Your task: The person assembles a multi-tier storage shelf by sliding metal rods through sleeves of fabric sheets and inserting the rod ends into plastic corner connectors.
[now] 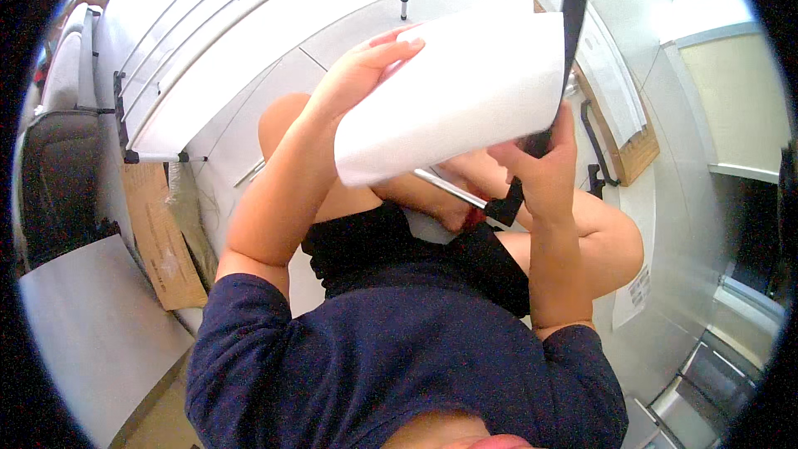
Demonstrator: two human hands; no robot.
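Observation:
My left hand (353, 75) grips the upper left edge of a curled white sheet (457, 91), fingers wrapped over its top. My right hand (540, 162) holds a black bracket-like part (573, 8) joined to thin metal rods, behind the sheet's lower right corner. Another black end piece (505, 209) sits on a metal rod just below that hand. I am seated on a white tiled floor with bare knees out to both sides, in a dark blue shirt and black shorts.
A white metal rack with parallel bars (191, 50) lies at the upper left. A brown cardboard piece (162, 237) and a white board (91, 333) lie at the left. A wooden-edged board (628, 137) with a black handle lies at the right, by metallic panels.

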